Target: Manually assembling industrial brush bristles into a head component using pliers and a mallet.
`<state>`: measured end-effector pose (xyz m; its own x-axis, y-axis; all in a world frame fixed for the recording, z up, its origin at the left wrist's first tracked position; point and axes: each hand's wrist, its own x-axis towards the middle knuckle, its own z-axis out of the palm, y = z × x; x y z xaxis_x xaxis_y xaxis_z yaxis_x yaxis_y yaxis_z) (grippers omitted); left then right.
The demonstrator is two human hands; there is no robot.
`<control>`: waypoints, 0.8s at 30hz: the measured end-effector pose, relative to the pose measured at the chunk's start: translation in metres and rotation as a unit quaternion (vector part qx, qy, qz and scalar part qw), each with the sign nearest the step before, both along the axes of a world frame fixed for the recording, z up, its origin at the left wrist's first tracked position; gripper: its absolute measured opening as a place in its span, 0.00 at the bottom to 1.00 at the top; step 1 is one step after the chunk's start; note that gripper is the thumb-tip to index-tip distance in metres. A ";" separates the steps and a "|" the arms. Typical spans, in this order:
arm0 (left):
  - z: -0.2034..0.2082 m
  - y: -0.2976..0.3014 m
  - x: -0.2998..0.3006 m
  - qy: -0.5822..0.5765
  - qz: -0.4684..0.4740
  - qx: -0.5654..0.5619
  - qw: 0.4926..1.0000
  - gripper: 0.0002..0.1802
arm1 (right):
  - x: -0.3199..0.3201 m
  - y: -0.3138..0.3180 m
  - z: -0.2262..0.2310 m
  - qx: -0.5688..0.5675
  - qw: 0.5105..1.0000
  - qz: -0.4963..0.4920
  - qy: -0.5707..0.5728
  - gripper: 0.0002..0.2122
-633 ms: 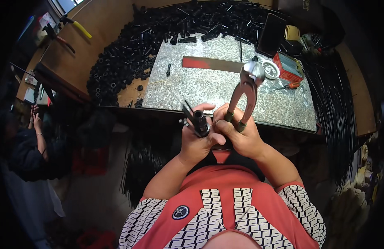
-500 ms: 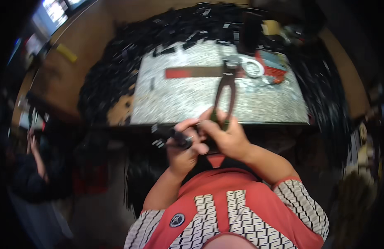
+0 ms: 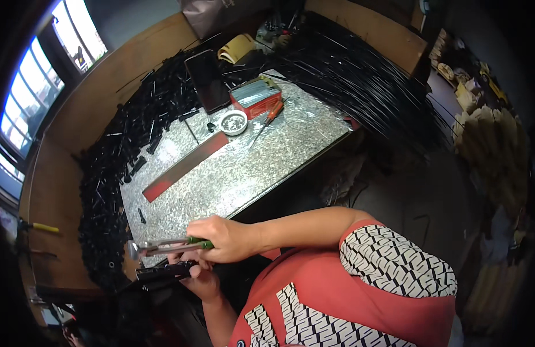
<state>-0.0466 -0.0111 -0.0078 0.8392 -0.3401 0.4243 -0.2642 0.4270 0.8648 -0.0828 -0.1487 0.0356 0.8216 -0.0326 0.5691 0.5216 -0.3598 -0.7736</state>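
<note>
- My right hand point(image 3: 223, 239) has its fingers closed around 1 pair of pincers point(image 3: 163, 250), at the 2 green grips; the head points left.
- My left hand point(image 3: 202, 282), partly hidden under it, grips black tubular parts point(image 3: 168, 272) just below the pincers, by the slab's edge; how many, I cannot tell.
- On 1 speckled slab point(image 3: 267, 165): 1 red-ended strip point(image 3: 185, 168), 1 white dish point(image 3: 233, 123), 1 red box point(image 3: 257, 104), 1 orange-handled screwdriver point(image 3: 274, 111), 1 small black piece point(image 3: 142, 216).
- Around the slab, 1 black heap point(image 3: 100, 185), too crowded to count.
</note>
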 end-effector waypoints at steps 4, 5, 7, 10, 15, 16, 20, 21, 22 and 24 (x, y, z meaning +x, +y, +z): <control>-0.007 0.000 0.004 -0.018 0.033 0.001 0.999 0.46 | -0.003 0.012 0.010 0.071 0.996 0.041 -0.020 0.06; -0.009 -0.002 0.006 -0.060 0.039 -0.013 0.997 0.45 | -0.003 0.015 0.011 0.096 0.992 0.049 -0.061 0.07; -0.015 0.006 0.011 -0.033 0.001 -0.002 0.999 0.48 | -0.006 0.015 0.015 0.095 0.993 0.055 -0.046 0.07; -0.038 0.020 0.019 0.019 -0.052 0.009 0.998 0.51 | -0.009 0.015 0.014 0.093 0.993 0.067 -0.027 0.08; -0.015 0.009 0.007 0.005 -0.032 -0.009 0.999 0.53 | -0.007 0.018 0.013 0.103 0.993 0.058 -0.016 0.08; -0.012 0.006 0.006 0.001 -0.031 -0.010 0.999 0.53 | -0.007 0.017 0.012 0.102 0.993 0.055 -0.016 0.08; -0.016 0.009 0.010 0.006 -0.043 -0.009 0.999 0.53 | -0.004 0.018 0.010 0.095 0.993 0.063 -0.034 0.09; -0.017 0.010 0.010 -0.001 -0.038 -0.008 0.999 0.52 | -0.004 0.018 0.009 0.092 0.993 0.068 -0.037 0.09; -0.015 0.009 0.010 -0.008 -0.034 -0.006 0.999 0.52 | -0.004 0.017 0.011 0.092 0.993 0.067 -0.037 0.09; -0.006 0.004 0.006 0.000 -0.023 0.006 1.000 0.52 | -0.007 0.013 0.015 0.079 0.994 0.079 -0.005 0.09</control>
<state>-0.0405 -0.0070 -0.0143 0.8228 -0.3824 0.4204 -0.2449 0.4289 0.8695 -0.0897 -0.1353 0.0507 0.8173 0.0065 0.5761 0.5707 -0.1466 -0.8080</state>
